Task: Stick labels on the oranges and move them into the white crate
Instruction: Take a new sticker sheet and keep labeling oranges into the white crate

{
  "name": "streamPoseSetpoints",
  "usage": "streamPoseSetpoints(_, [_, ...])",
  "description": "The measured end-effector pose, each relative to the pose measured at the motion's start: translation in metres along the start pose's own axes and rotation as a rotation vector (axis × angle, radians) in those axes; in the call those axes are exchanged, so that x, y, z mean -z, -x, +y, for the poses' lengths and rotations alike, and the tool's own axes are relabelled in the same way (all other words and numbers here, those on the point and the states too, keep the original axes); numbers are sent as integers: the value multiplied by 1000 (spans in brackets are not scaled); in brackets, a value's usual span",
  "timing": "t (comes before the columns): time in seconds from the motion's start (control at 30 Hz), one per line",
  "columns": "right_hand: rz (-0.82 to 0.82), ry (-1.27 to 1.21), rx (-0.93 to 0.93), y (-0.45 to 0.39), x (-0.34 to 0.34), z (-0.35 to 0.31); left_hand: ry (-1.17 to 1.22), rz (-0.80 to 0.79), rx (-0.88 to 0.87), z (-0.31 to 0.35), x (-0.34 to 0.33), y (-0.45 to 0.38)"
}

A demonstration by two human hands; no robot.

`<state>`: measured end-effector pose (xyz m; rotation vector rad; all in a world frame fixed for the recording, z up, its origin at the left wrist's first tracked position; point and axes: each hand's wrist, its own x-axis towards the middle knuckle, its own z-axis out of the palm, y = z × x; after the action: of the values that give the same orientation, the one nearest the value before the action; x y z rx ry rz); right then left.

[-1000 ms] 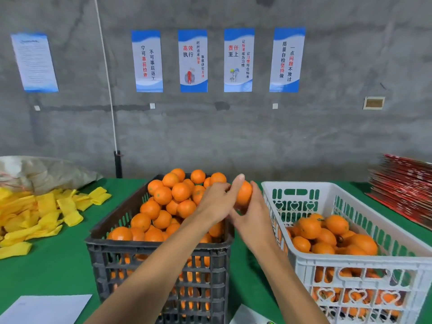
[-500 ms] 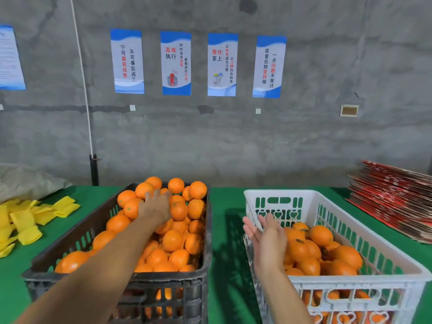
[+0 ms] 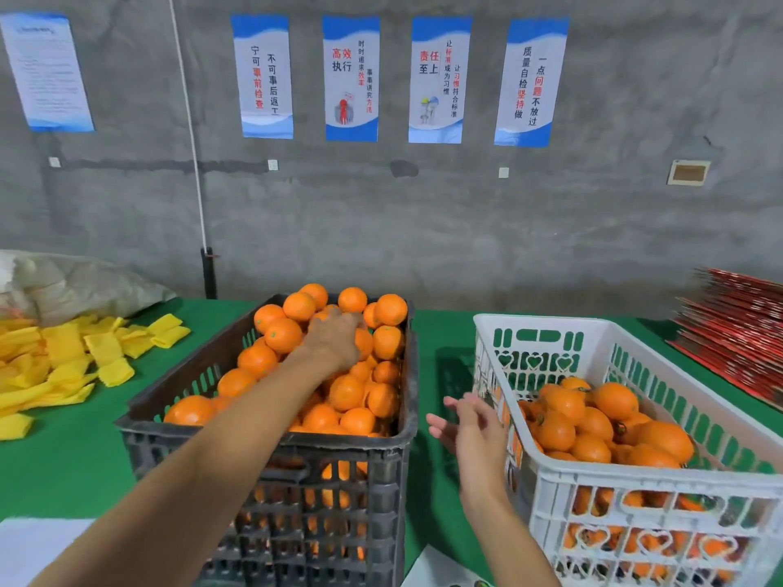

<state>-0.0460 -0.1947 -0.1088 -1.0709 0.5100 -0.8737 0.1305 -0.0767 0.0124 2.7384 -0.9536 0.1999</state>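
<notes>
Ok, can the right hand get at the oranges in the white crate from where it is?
Probably yes. The right hand is open beside the white crate, whose top is uncovered; the oranges lie below the rim, so reaching over the near wall looks unobstructed.

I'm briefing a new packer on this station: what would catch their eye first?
The dark crate at centre, heaped with oranges, where the left hand reaches into the pile. Right of it stands the white crate, partly filled, with the right hand open beside its wall.

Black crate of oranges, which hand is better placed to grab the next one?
Left. The left hand already rests on the black crate's pile, while the right hand hovers open and empty beside the white crate.
</notes>
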Motion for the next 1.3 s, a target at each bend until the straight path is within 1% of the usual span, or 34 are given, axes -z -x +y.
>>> streamPoseSetpoints(0.07, [-78, 142, -20, 7, 16, 12, 200, -74, -3, 11, 3, 20])
streamPoseSetpoints(0.17, [-218, 522, -31, 22, 52, 34, 414, -212, 40, 22, -7, 47])
streamPoseSetpoints(0.23, [-317, 848, 0, 35, 79, 46, 434, -287, 55, 26, -14, 62])
streamPoseSetpoints(0.3, [-348, 1154, 84, 45, 103, 56, 396, -338, 48, 27, -22, 70])
streamPoseSetpoints(0.37, [-327, 1330, 211, 53, 119, 67, 373, -361, 53, 27, -24, 74])
streamPoseSetpoints(0.43, [-351, 1404, 272, 62, 125, 76, 382, -357, 62, 28, -20, 76])
streamPoseSetpoints(0.53, [-437, 1467, 320, 70, 131, 89, 386, -348, 63, 30, -19, 80])
streamPoseSetpoints(0.67, [-523, 1472, 254, 69, 141, 95, 416, -362, 83, 31, -18, 82])
streamPoseSetpoints(0.77, [-538, 1492, 243, 67, 142, 98, 443, -354, 103, 31, -21, 81])
streamPoseSetpoints(0.87, [-456, 1407, 212, 67, 140, 99, 498, -332, 125, 29, -24, 78])
streamPoseSetpoints(0.97, [-368, 1261, 160, 66, 138, 100, 546, -318, 132, 27, -27, 76])
streamPoseSetpoints(1.2, [-301, 1043, -50, 65, 139, 97, 583, -322, 142, 27, -24, 81])
streamPoseSetpoints(1.3, [-269, 975, -87, 66, 138, 95, 579, -317, 144, 27, -25, 81])
